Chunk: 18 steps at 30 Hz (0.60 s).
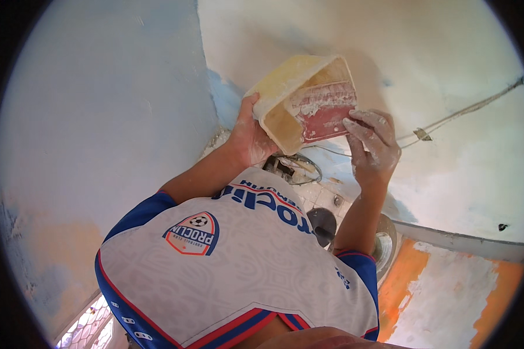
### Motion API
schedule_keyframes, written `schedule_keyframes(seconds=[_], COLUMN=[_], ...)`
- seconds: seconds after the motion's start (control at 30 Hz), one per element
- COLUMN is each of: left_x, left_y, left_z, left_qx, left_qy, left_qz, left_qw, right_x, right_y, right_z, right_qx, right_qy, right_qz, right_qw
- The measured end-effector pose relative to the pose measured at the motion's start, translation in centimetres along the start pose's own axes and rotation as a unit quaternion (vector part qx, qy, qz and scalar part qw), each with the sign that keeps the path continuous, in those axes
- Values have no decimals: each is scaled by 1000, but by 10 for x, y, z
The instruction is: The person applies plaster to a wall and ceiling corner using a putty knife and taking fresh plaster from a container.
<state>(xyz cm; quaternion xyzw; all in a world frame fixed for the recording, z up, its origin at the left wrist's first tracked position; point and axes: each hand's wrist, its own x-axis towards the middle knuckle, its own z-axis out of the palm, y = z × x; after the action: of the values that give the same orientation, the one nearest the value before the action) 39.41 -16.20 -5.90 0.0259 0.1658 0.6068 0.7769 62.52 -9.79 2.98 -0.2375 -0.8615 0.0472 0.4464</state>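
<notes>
My left hand [251,132] grips the left side of a pale yellow plastic container [279,72], which is tilted so that its opening faces the right. My right hand [372,142], coated in white powder or paste, pinches a flat red spreader [326,119] at its right edge, inside the container's mouth. White paste [311,103] is smeared across the spreader's upper part. The fingertips behind the spreader and container are partly hidden.
A pale blue wall [93,104] rises on the left, a patchy white wall [460,58] on the right, crossed by a cable [471,109]. Below my hands lie coiled cable and clutter [291,170] and a dark round object [321,224]. An orange-and-white painted surface [402,273] shows lower right.
</notes>
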Motion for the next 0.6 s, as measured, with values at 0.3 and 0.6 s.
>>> schedule_keyframes(seconds=[0.3, 0.6], left_x=[-18, -27], left_y=[86, 118], left_z=[-20, -70], left_qx=[-8, -8], left_qy=[107, 151], left_qz=[-31, -6], left_qw=[994, 988], right_x=[-1, -1], right_y=[-18, -26], right_z=[90, 127], right_qx=[75, 123], right_qy=[112, 140], right_qz=[57, 119], right_qw=[989, 975])
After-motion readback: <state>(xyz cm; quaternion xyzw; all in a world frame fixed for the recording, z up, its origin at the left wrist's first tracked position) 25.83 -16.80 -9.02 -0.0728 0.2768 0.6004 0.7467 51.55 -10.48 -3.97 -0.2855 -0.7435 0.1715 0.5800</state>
